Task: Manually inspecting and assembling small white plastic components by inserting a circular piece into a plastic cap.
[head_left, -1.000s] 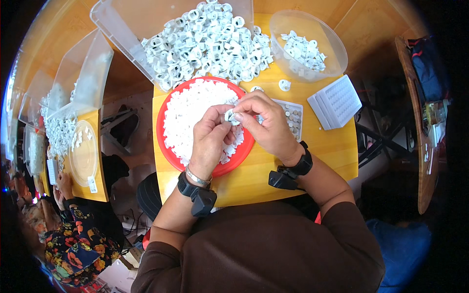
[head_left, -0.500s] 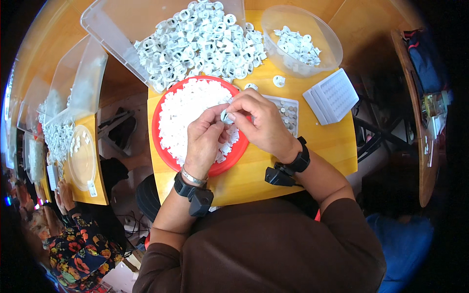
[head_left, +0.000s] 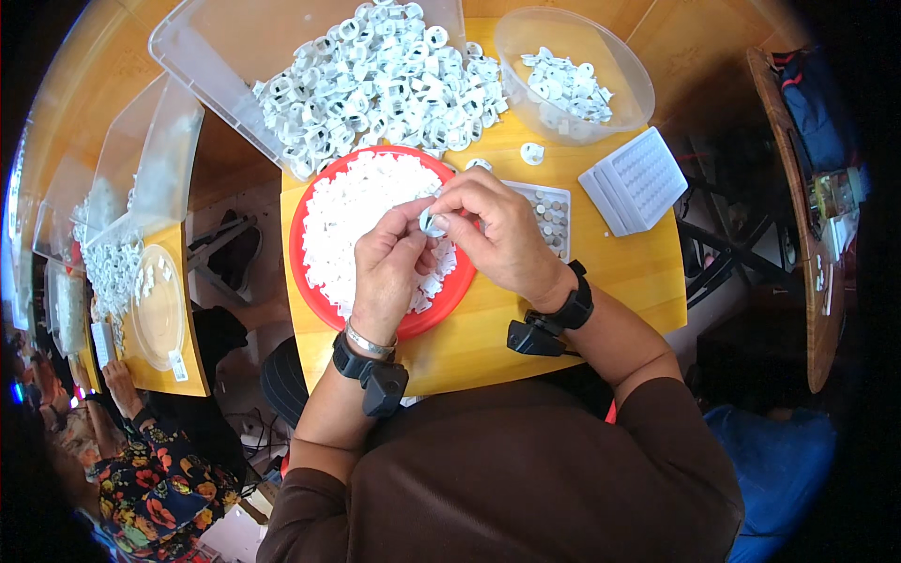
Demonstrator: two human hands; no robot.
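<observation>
Between the fingertips of both hands is a small round white plastic part (head_left: 433, 223), partly hidden by the fingers. My left hand (head_left: 389, 267) pinches it from the left, above a red round tray (head_left: 298, 267) heaped with small white plastic pieces (head_left: 347, 211). From the right, my right hand (head_left: 502, 235) closes thumb and fingers on the same part. Just beyond my right hand lies a white tray (head_left: 566, 246) with small grey round discs (head_left: 554, 211) in it.
A large clear bin (head_left: 216, 56) lies tipped at the back, white round parts (head_left: 385, 84) spilling from it. At back right stand a clear oval tub (head_left: 638, 94) and stacked white trays (head_left: 638, 183). One loose part (head_left: 532, 153) lies between. At left, a co-worker's hand (head_left: 120, 383) rests at another table.
Both hands stay together on the white part, with only a slight shift of the fingers. The whole view has moved a little. The co-worker's hand at left has shifted slightly.
</observation>
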